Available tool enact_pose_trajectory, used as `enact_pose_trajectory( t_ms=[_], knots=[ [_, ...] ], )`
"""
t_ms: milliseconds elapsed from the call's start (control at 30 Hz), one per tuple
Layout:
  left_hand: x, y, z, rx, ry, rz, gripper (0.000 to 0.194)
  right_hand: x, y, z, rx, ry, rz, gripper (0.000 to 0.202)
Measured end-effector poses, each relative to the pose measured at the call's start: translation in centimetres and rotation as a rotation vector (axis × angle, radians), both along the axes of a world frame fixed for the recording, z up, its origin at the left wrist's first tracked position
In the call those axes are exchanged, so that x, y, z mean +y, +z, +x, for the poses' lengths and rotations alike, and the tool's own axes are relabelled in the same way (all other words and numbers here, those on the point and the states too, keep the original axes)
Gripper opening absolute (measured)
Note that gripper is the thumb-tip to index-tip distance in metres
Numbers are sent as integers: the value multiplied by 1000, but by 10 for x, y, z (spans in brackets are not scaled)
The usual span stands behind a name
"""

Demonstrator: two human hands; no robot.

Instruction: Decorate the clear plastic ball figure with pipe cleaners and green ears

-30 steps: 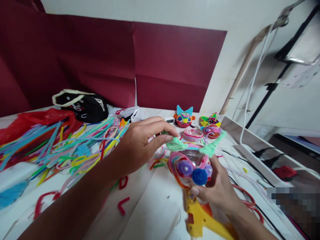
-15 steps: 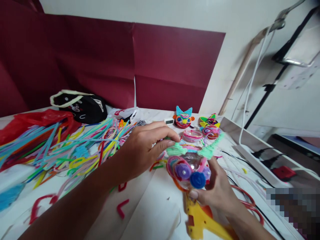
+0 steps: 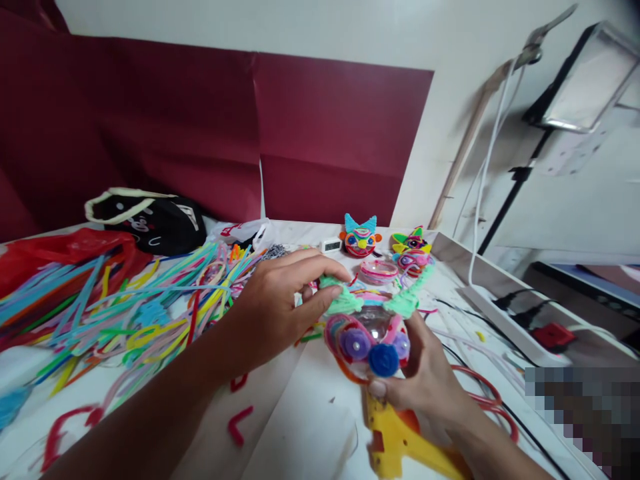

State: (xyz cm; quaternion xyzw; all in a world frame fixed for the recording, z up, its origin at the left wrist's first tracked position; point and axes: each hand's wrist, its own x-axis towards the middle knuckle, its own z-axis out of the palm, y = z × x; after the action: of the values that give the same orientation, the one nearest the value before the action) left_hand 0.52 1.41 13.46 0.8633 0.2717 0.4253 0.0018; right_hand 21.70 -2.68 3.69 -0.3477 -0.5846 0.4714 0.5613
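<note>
My right hand (image 3: pixel 430 380) grips the lower right side of a pipe-cleaner animal head (image 3: pixel 367 347), which has purple eyes, a blue round nose and a clear ball at its middle. Two mint-green ear pieces rise from its top, the left ear (image 3: pixel 342 300) and the right ear (image 3: pixel 406 303). My left hand (image 3: pixel 287 300) pinches the outer edge of the left ear between thumb and fingers. Under my right hand lies a yellow glue gun (image 3: pixel 393 437). Behind the held head is a clear round shell with a pink rim (image 3: pixel 379 271).
Loose colourful pipe cleaners (image 3: pixel 165 307) spread over the left. At the back are a black bag (image 3: pixel 150 223), a small white clock (image 3: pixel 331 246) and a finished blue-eared head (image 3: pixel 360 237). A white tray (image 3: pixel 500 317) with plugs and cables runs along the right.
The view has turned slightly right, so most things sit further left. My left thumb and fingers now press on the left ear, which has tilted upward a little.
</note>
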Motion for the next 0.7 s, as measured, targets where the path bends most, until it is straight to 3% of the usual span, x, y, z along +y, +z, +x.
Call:
enact_pose_trajectory(
  t_ms=[400, 700],
  knots=[
    [-6, 4, 2, -80, 60, -247, 4, 3, 8, 0, -11, 35, 59, 74],
    [-9, 5, 3, -42, 41, -333, 18, 0, 2, 0, 24, 39, 16, 73]
  ],
)
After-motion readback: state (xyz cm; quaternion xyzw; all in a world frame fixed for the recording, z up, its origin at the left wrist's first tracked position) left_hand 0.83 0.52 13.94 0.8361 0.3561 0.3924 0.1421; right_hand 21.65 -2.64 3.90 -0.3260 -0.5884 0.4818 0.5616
